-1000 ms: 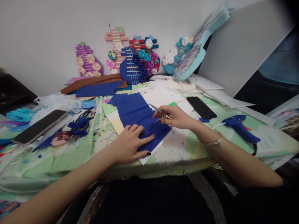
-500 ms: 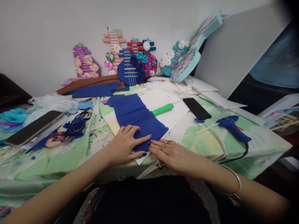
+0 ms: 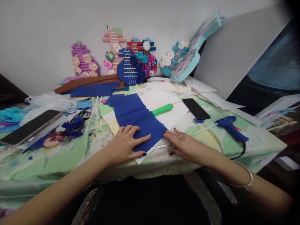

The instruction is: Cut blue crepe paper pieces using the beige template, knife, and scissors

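Note:
Blue fabric or crepe paper (image 3: 131, 109) lies creased over white sheets in front of me. My left hand (image 3: 126, 142) rests on its near left part, fingers spread, thumb close to the near edge. At the right corner of the blue piece, the fingertips of my right hand (image 3: 187, 145) touch its edge. That same hand holds scissors (image 3: 162, 146), tucked under the palm; their metal blade points left over the white sheet, and the handles are mostly hidden. A green marker-like stick (image 3: 162, 109) pokes out from beside the blue piece.
A black phone (image 3: 196, 108) and a blue glue gun (image 3: 232, 126) with a cord lie to the right. Another phone (image 3: 31, 127) and white cord (image 3: 53, 103) are at left. Decorated guitar shapes (image 3: 127, 67) lean along the wall. White sheets (image 3: 211, 97) are stacked back right.
My right hand has slid right and slightly up along the blue piece's edge, to its corner. The scissors have swung from pointing down-left to pointing left. My left hand stays in place.

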The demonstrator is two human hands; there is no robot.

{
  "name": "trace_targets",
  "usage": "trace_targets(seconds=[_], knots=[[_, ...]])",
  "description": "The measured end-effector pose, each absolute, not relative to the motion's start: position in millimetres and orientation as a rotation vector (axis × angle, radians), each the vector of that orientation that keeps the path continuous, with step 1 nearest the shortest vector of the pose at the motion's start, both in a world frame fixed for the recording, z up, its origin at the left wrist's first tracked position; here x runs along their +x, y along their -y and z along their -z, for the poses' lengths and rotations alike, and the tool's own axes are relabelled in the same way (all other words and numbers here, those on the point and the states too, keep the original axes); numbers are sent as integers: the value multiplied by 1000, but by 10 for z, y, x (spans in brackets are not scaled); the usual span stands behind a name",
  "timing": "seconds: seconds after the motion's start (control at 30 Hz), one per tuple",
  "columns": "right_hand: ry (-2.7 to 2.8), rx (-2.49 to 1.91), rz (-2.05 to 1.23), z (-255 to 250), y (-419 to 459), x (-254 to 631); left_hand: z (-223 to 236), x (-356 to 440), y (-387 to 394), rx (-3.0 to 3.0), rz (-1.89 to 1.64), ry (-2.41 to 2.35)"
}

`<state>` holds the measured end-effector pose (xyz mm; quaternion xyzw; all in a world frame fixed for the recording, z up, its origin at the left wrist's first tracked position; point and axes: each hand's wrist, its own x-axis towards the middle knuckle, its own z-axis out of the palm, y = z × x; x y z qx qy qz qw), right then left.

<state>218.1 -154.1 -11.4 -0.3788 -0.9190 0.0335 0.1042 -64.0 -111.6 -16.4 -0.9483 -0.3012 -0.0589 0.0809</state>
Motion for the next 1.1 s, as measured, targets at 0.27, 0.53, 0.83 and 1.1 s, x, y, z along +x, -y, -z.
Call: trace_targets(seconds=[0.27, 0.53, 0.83, 1.1], knots=[[2683, -1129, -85, 138, 1496, 2313, 182, -643, 1113, -2837, 233, 900], [2774, -925, -168, 94, 1699, 2032, 161, -663, 1078, -2864, 188, 869], [2779, -921, -186, 112, 1685, 1996, 178, -602, 1115, -2891, 431, 762], [2755, -943, -258, 98, 1685, 1999, 143, -532, 1299, -3072, 411, 508]])
